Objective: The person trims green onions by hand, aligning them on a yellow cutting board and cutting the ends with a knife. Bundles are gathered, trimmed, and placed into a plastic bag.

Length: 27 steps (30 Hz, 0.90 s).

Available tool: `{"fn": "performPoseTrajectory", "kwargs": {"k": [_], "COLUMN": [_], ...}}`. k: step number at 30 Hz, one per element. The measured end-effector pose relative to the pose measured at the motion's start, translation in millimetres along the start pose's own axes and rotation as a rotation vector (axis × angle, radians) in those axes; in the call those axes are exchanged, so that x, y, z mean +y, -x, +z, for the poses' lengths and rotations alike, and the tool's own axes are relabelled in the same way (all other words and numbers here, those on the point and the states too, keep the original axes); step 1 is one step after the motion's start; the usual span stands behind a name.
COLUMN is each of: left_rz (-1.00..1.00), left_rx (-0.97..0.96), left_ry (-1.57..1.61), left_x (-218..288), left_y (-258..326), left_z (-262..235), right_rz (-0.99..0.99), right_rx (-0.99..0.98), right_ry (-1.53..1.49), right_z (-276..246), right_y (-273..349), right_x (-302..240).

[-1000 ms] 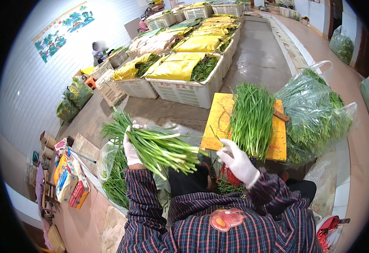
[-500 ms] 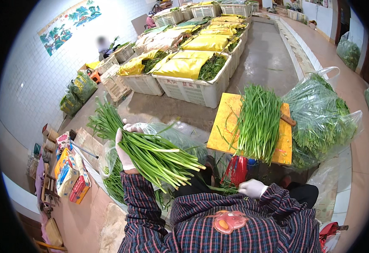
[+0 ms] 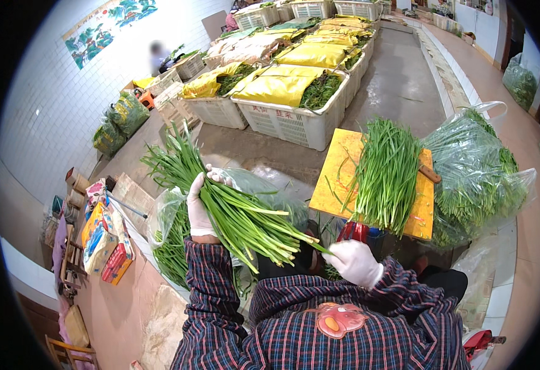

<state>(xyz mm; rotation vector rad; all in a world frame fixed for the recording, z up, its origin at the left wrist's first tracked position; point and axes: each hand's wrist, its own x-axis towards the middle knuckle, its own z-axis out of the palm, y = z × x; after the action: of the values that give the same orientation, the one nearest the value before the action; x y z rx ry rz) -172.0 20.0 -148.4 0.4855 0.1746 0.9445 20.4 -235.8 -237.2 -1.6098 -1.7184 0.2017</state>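
In a white glove, my left hand (image 3: 199, 208) is closed round a loose bunch of garlic chives (image 3: 251, 222). Its leafy tips point up and left; the pale cut ends spread toward the lower right. Close to those ends, my gloved right hand (image 3: 355, 264) is pinched, with a thin green chive leaf (image 3: 323, 249) at its fingertips. Beyond it, a thick pile of chives (image 3: 388, 176) lies on a yellow board (image 3: 331, 179). A knife (image 3: 430, 173) shows its wooden handle at the pile's right side; its blade is hidden.
Right of the board bulges a clear plastic bag of greens (image 3: 479, 185). Another open bag of chives (image 3: 174, 246) sits by my left forearm. White crates (image 3: 282, 123) under yellow covers fill the floor ahead. A red thing (image 3: 352, 232) hangs below the board. A person (image 3: 157, 58) is at the far left.
My right hand has risen from the loose greens below up to the bunch's cut ends. My left hand and its bunch have shifted slightly right, and the whole view has moved a little.
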Motion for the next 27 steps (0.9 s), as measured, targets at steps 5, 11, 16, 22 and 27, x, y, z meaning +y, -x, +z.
{"fn": "performPoseTrajectory", "kwargs": {"k": [5, 11, 16, 22, 27], "left_rz": [-0.022, 0.269, 0.395, 0.174, 0.168], "left_rx": [-0.054, 0.168, 0.176, 0.054, 0.188], "left_ry": [0.000, -0.214, -0.371, -0.073, -0.025], "left_x": [-11.8, 45.8, 114.7, 73.6, 48.8], "left_y": [-4.6, -8.6, 15.5, 37.1, 27.0], "left_z": [-27.5, -45.6, -70.8, -100.9, -121.8], "right_rz": [0.152, 0.766, 0.548, 0.222, 0.415], "right_rx": [-0.146, -0.422, -0.192, 0.277, 0.491], "right_ry": [-0.043, -0.618, -0.727, -0.704, -0.395], "right_z": [8.4, -77.2, -158.9, -216.9, -206.0], "right_y": [50.4, 79.7, 22.5, -101.5, -106.1], "right_x": [18.4, 17.1, -26.4, -42.4, 5.6]}}
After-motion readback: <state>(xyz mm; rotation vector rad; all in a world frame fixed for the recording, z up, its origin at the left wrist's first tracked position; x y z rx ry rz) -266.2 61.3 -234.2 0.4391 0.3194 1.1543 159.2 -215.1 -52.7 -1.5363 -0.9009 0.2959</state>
